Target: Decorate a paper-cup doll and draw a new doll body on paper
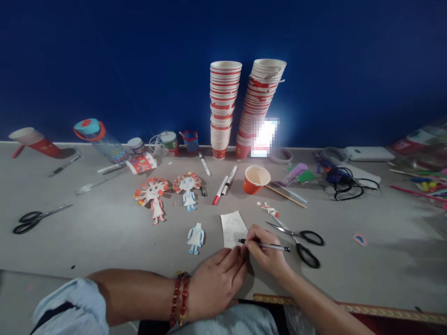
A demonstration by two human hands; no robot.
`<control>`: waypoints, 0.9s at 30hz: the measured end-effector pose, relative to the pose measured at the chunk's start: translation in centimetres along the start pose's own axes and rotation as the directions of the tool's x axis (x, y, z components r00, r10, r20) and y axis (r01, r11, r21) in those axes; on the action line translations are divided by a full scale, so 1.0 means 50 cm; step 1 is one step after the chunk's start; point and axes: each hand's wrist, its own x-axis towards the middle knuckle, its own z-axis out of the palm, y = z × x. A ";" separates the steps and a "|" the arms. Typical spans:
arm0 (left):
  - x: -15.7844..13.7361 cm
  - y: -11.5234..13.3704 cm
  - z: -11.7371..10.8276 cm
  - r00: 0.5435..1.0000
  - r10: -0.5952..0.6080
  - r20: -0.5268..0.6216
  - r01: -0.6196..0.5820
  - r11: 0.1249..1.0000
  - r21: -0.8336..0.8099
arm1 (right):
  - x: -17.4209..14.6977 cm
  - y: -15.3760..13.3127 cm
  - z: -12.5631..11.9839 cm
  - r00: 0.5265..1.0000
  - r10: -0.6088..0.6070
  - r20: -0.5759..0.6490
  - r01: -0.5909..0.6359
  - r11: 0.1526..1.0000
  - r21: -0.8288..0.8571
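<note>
My right hand point(267, 251) grips a pen point(270, 245), its tip resting on a small white piece of paper point(230, 223) that bears a line drawing of a dress-like body. With fingers stretched out flat, my left hand point(220, 279) presses on the paper's lower edge. Left of the paper lies a cut-out paper body point(196, 238) edged in blue. Beyond it are two paper dolls with fringed round heads, one red point(156, 197) and one blue point(189, 190). Black-handled scissors point(300, 239) lie open just right of my right hand.
Two tall stacks of paper cups point(225, 107) stand against the blue wall, beside a bright light. A single orange cup point(256, 180), markers point(229, 180) and wooden sticks point(286, 195) lie beyond the paper. More scissors point(33, 221) and a water bottle point(104, 142) are at left; cables point(344, 181) at right.
</note>
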 end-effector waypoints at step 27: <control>0.001 -0.004 0.001 1.000 0.008 0.009 -0.007 1.000 -0.029 | -0.009 0.013 0.003 0.998 -0.059 -0.039 0.058 0.998 -0.019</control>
